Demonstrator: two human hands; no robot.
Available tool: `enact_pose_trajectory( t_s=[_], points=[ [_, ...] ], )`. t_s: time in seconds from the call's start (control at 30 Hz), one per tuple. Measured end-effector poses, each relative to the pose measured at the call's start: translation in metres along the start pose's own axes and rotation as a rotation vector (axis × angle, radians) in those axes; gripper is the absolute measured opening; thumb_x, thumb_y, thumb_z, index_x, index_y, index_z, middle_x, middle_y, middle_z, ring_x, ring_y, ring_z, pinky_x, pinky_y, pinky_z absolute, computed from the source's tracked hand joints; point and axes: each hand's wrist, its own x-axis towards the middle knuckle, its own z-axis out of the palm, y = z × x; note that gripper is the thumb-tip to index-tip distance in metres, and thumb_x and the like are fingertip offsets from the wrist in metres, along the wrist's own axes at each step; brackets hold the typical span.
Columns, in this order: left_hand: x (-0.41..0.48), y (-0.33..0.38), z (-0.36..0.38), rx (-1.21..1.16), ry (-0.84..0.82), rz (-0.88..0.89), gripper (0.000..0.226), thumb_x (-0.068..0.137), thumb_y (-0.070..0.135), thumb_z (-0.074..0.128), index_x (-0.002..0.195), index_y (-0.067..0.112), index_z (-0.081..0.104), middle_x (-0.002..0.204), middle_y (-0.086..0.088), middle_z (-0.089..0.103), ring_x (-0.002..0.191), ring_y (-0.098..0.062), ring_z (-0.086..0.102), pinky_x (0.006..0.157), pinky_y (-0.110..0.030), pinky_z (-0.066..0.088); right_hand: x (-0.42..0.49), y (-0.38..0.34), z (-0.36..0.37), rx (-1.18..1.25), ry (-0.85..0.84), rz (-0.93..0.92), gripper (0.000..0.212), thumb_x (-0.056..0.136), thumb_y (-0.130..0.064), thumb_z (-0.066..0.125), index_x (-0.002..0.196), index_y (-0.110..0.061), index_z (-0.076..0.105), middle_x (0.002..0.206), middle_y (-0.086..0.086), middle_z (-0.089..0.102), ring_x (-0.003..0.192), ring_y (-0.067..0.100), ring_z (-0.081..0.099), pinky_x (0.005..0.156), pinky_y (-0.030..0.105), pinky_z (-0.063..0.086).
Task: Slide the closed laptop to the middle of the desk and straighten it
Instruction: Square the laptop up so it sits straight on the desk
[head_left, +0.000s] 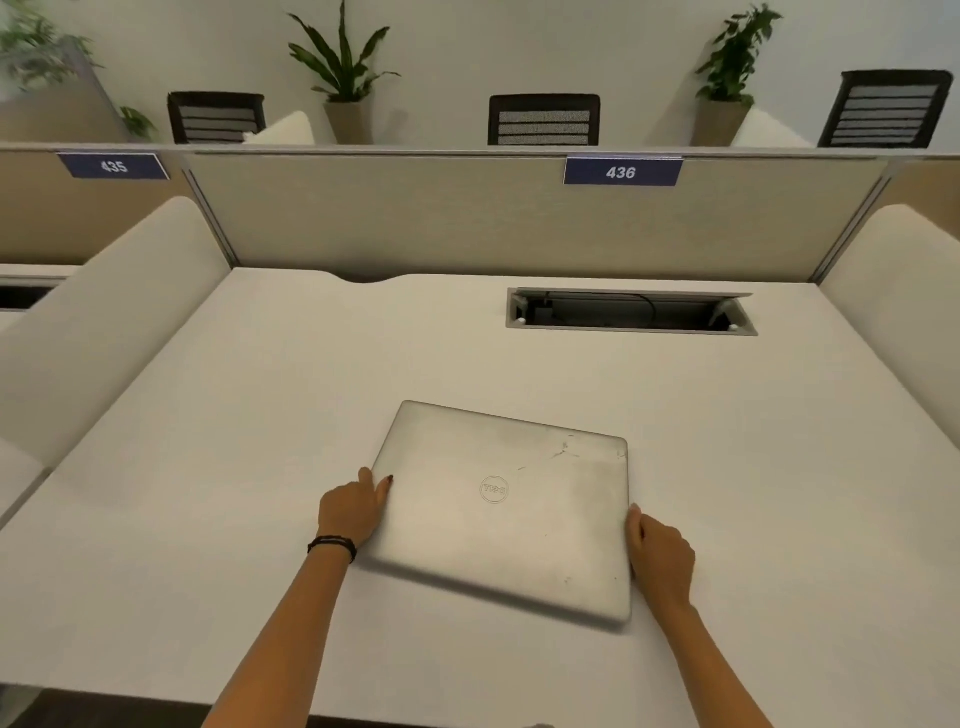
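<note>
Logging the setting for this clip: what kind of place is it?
Most likely an open-plan office: numbered desk signs such as 436 on a fabric divider panel, a cable well in the desk, mesh office chairs beyond.

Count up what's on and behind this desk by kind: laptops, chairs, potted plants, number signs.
Laptops: 1, the closed laptop
Chairs: 3
Potted plants in clear view: 2; leafy greenery at far left, pot not visible
Number signs: 2, sign 435 and sign 436
Total: 8

Both forearms are reaching up from the lower frame; left hand (352, 512) and right hand (661, 558) are pressing inward, fingers curled
</note>
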Motion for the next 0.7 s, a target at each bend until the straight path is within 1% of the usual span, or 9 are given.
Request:
enact_pose_trajectory(
  t_s=[0.07,0.17,0.23,0.37,0.5,0.53,0.6,0.63,0.7],
  points=[
    [0.003,0.002,-0.004,0.014,-0.013,-0.005,0.036,0.1,0.044,0.023,0.087,0.012,0.031,0.058,0.002,0.049,0.074,-0.027,0.067,0.048,-0.028,0.031,0.0,0.002,0.002,0.016,0.032,0.008,0.044,0.094,-0.016,0.046,0.053,-0.015,0.032,0.042,0.004,0.037,0.04,0.02,0.032,0.044,0.028,0.026],
    [0.003,0.004,-0.01,0.039,-0.044,-0.016,0.037,0.1,0.045,0.023,0.087,0.013,0.034,0.084,-0.008,0.07,0.079,-0.027,0.068,0.057,-0.028,0.038,-0.001,0.001,0.005,0.053,0.047,0.056,0.019,0.094,-0.013,0.042,0.077,-0.01,0.05,0.051,0.013,0.053,0.046,0.032,0.048,0.047,0.032,0.036],
    [0.0,0.002,-0.011,0.035,-0.067,-0.018,0.037,0.1,0.045,0.023,0.087,0.013,0.035,0.086,-0.009,0.071,0.079,-0.028,0.068,0.059,-0.029,0.039,-0.004,0.001,0.005,0.148,0.067,0.114,0.017,0.095,-0.012,0.039,0.085,-0.013,0.053,0.056,0.013,0.058,0.052,0.034,0.054,0.049,0.032,0.036],
    [-0.005,-0.01,-0.01,-0.092,-0.117,-0.056,0.04,0.101,0.041,0.023,0.08,0.011,0.04,0.065,-0.001,0.054,0.08,-0.028,0.065,0.063,-0.029,0.041,-0.017,0.004,0.001,0.364,0.082,0.161,0.022,0.098,-0.017,0.034,0.09,-0.016,0.054,0.061,0.005,0.061,0.057,0.029,0.059,0.051,0.034,0.043],
    [-0.009,-0.025,-0.007,-0.381,-0.149,-0.167,0.048,0.101,0.038,0.028,0.063,0.012,0.044,0.073,-0.004,0.056,0.071,-0.022,0.052,0.07,-0.035,0.044,-0.033,0.004,-0.001,0.466,0.028,0.106,0.018,0.098,-0.018,0.037,0.11,-0.02,0.05,0.084,0.005,0.062,0.076,0.021,0.061,0.064,0.021,0.046],
    [-0.012,-0.026,-0.004,-0.432,-0.063,-0.172,0.042,0.1,0.035,0.035,0.068,0.011,0.048,0.074,-0.005,0.056,0.072,-0.023,0.052,0.071,-0.039,0.047,-0.038,0.005,-0.001,0.484,0.02,0.107,0.02,0.098,-0.018,0.039,0.116,-0.019,0.049,0.092,0.004,0.062,0.083,0.019,0.06,0.067,0.02,0.047],
    [-0.024,-0.023,0.007,-0.527,0.205,-0.15,0.019,0.095,0.024,0.052,0.095,0.006,0.058,0.091,-0.013,0.059,0.088,-0.03,0.053,0.075,-0.043,0.048,-0.051,0.004,-0.002,0.507,0.0,0.108,0.027,0.096,-0.019,0.044,0.123,-0.021,0.047,0.106,-0.001,0.059,0.092,0.012,0.058,0.071,0.014,0.047],
    [-0.031,-0.019,0.01,-0.586,0.288,-0.134,0.021,0.093,0.018,0.055,0.109,0.004,0.057,0.105,-0.015,0.058,0.098,-0.033,0.052,0.081,-0.041,0.046,-0.057,0.002,-0.001,0.513,-0.016,0.1,0.029,0.095,-0.02,0.046,0.125,-0.024,0.046,0.11,-0.005,0.057,0.095,0.009,0.056,0.074,0.014,0.046],
    [-0.042,-0.012,0.015,-0.803,0.305,-0.095,0.031,0.094,0.011,0.051,0.125,0.005,0.05,0.124,-0.014,0.052,0.115,-0.03,0.047,0.097,-0.035,0.039,-0.067,-0.003,0.0,0.505,-0.053,0.073,0.034,0.094,-0.021,0.048,0.128,-0.023,0.045,0.118,-0.008,0.054,0.104,0.007,0.053,0.085,0.022,0.045]
  ],
)
